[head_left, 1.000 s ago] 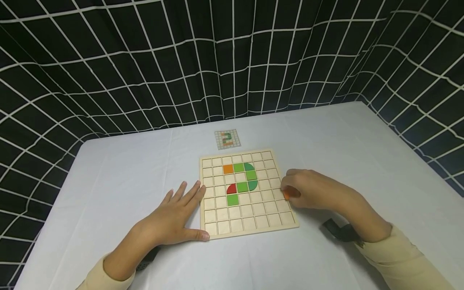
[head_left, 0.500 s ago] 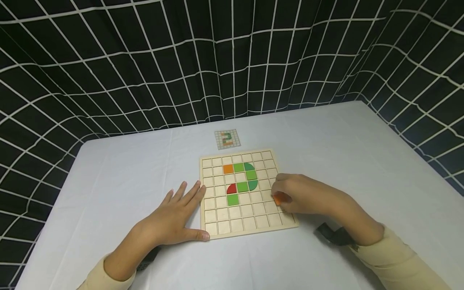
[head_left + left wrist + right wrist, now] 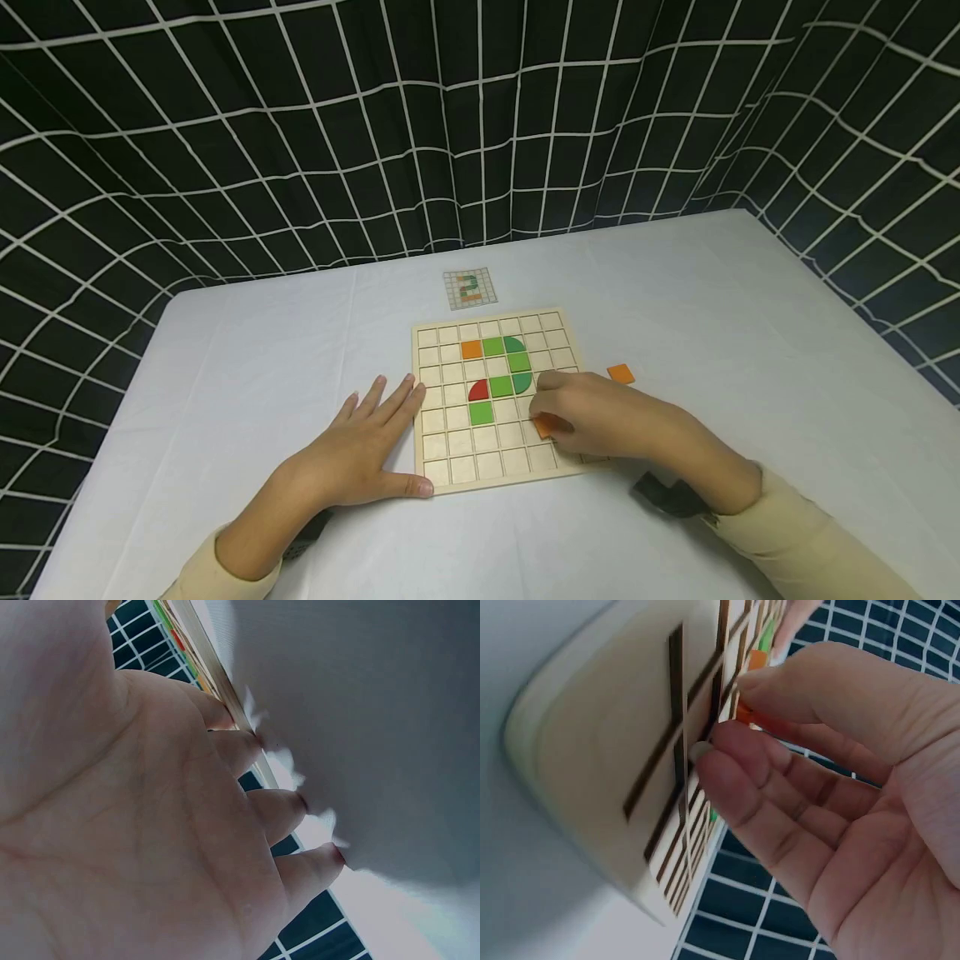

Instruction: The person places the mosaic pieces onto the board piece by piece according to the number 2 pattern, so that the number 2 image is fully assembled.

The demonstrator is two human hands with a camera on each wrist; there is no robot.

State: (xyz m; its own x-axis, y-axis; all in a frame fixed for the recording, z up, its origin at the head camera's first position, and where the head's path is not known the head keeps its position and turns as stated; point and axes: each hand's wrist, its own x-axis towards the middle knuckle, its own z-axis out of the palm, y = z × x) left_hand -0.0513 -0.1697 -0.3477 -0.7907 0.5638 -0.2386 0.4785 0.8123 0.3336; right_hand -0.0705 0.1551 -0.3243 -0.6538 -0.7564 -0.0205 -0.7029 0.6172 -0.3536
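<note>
A wooden grid board (image 3: 461,470) lies on the white cloth. Several coloured tiles sit in its cells: an orange square (image 3: 471,350), green squares, dark green rounded tiles and a red rounded tile (image 3: 478,390). My left hand (image 3: 348,462) is spread out, its fingertips at the board's left edge and its thumb at the near left corner. Over the board's right part my right hand (image 3: 611,417) pinches an orange square tile (image 3: 544,427), low above the cells; contact with them cannot be told. The right wrist view shows that tile (image 3: 744,714) partly hidden between thumb and fingers.
Another orange square tile (image 3: 620,373) lies on the cloth right of the board. Behind the board is a small gridded card (image 3: 470,288) with a coloured figure like a 2. A black curtain with white grid lines (image 3: 480,125) stands along the table's far and right sides.
My right hand has moved left over the board with the orange tile. The other orange tile on the cloth has come into sight behind it. My left hand stays put.
</note>
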